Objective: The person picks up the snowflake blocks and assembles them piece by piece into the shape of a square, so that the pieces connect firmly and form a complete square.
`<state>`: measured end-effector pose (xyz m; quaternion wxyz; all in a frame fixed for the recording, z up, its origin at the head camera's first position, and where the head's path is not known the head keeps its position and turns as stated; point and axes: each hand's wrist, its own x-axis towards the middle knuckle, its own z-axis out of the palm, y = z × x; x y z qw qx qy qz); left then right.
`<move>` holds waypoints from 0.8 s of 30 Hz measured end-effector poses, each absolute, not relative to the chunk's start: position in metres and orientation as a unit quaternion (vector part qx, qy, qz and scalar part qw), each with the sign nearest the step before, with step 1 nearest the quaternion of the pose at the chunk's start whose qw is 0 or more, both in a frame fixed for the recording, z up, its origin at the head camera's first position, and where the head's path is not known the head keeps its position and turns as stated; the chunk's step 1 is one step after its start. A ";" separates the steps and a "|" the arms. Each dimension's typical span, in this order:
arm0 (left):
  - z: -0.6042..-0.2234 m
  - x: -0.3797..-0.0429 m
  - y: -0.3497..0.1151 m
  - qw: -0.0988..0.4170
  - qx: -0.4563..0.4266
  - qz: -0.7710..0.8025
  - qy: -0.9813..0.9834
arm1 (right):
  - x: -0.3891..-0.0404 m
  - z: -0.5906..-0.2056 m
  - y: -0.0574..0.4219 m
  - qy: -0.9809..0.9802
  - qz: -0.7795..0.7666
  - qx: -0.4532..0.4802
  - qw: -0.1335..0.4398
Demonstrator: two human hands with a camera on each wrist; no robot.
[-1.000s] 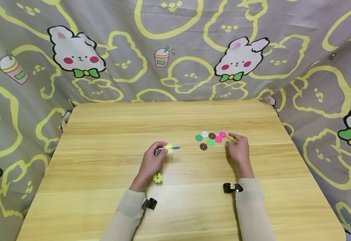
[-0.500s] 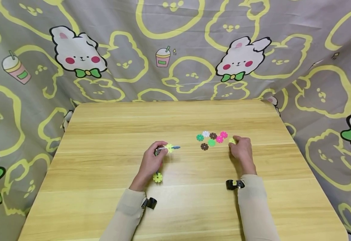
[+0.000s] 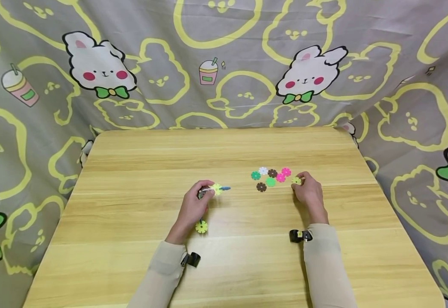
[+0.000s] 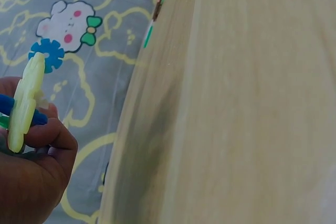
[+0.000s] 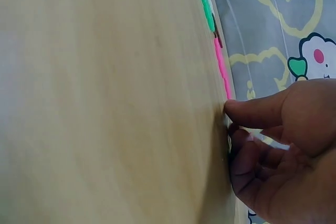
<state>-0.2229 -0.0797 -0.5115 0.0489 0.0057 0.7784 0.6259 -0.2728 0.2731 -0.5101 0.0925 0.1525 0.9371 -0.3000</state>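
In the head view my left hand (image 3: 194,206) grips a joined cluster of plastic snowflake discs above the table. A yellow disc (image 3: 217,189) and a blue disc (image 3: 226,188) stick out past the fingertips, and another yellow disc (image 3: 201,227) hangs below the palm. The left wrist view shows the cluster's yellow disc (image 4: 23,103) edge-on and its blue disc (image 4: 48,55) facing the camera; the fingers hide the rest. At the right, my right hand (image 3: 310,191) pinches a loose yellow snowflake disc (image 3: 296,181) at table level between thumb and forefinger.
Several loose discs lie flat left of the right hand, among them pink (image 3: 281,177), light green (image 3: 270,182), dark green (image 3: 255,175), white (image 3: 263,170) and brown (image 3: 261,187). A patterned curtain (image 3: 243,55) surrounds the wooden table (image 3: 243,265) at the back and sides.
My right hand has shifted slightly right and its fingers have closed on the yellow disc's right side. The left hand stays still with its cluster.
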 end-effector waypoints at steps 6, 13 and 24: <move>-0.512 -0.223 -0.080 0.048 0.004 0.624 0.780 | -0.272 -0.511 0.273 0.940 -0.299 0.142 0.085; -0.513 -0.222 -0.080 0.046 0.007 0.621 0.782 | -0.268 -0.511 0.267 0.930 -0.336 0.135 0.064; -0.512 -0.222 -0.079 0.045 0.004 0.622 0.782 | -0.256 -0.498 0.215 0.872 -0.483 0.027 0.075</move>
